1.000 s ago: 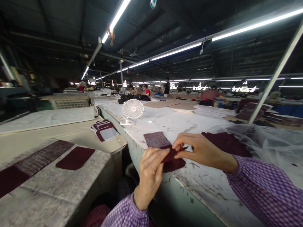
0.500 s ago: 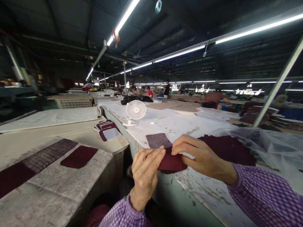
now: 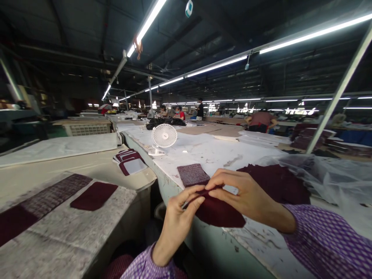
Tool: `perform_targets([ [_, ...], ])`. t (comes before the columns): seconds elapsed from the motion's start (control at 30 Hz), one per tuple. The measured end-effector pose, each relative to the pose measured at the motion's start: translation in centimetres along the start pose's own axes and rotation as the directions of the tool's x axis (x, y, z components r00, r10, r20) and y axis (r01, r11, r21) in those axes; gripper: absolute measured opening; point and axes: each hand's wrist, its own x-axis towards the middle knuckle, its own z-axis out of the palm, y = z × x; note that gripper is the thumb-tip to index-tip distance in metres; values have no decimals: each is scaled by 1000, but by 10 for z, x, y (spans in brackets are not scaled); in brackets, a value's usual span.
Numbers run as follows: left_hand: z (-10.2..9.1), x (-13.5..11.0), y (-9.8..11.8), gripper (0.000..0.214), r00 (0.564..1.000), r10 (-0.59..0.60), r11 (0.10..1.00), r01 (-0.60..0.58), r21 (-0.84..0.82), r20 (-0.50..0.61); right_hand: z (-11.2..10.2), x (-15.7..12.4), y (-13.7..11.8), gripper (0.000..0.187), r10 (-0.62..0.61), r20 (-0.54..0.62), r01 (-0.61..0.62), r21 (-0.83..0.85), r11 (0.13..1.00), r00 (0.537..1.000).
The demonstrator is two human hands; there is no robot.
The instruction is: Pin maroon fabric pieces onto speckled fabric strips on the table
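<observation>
My left hand [image 3: 177,221] and my right hand [image 3: 241,195] both pinch the top edge of a dark maroon fabric piece [image 3: 217,213] at the near edge of the white worktable [image 3: 209,155]. The piece hangs flat below my fingers, over the table's rim. Just behind my fingers lies a patterned woven fabric piece [image 3: 192,174]. A heap of maroon fabric pieces [image 3: 276,182] sits to the right of my right hand, partly under clear plastic sheeting [image 3: 325,174].
A small white desk fan [image 3: 163,137] stands farther back on the worktable. A lower table on the left [image 3: 72,232] bears a maroon piece [image 3: 94,195], a patterned strip [image 3: 55,190] and a stack of maroon-edged pieces [image 3: 129,161]. Other people work at distant tables.
The maroon piece, held bunched between my fingers earlier, now hangs spread out flat below them. Both hands have shifted slightly down and right, still pinching its top edge.
</observation>
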Motion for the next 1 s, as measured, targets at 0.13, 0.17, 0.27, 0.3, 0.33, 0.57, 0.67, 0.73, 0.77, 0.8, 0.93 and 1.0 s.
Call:
perform_targets([
  [0.13,-7,3,13,20,994,-102,993,101,-64,-25,-3,1,-8,10,352,66,-354,15,935,934],
  [0.17,-9,4,16,16,994,-28,999,30,11,-109,-3,1,-8,11,402,82,-404,7,915,912],
  [0.27,-13,2,23,10,942,262,936,-196,292,-209,-1,0,-9,14,483,121,-484,-22,875,867],
  [0.3,-12,1,25,13,928,324,903,-245,354,-185,0,0,-10,15,494,130,-494,-34,869,860],
  [0.33,-11,0,27,16,920,358,876,-272,399,-159,2,0,-10,15,500,139,-498,-47,866,855],
  [0.57,2,-5,30,15,937,322,832,-212,513,-135,11,-2,-17,16,474,154,-459,-120,880,867],
  [0.67,1,-5,32,14,927,326,843,-196,501,-186,12,-2,-19,16,420,159,-404,-123,907,894],
  [0.73,0,-5,33,14,924,332,839,-199,506,-188,12,-2,-20,19,383,164,-366,-125,922,909],
  [0.77,-1,-5,33,14,926,333,835,-203,511,-176,12,-2,-21,20,369,167,-350,-128,928,915],
  [0.8,-1,-6,34,15,929,332,830,-207,517,-161,12,-2,-21,21,357,168,-337,-132,932,919],
  [0.93,0,-6,32,16,941,314,824,-202,530,-129,12,-3,-21,21,334,147,-311,-160,937,931],
  [1.0,0,-7,32,15,947,302,829,-205,521,-109,12,-3,-21,20,324,131,-299,-182,937,937],
])
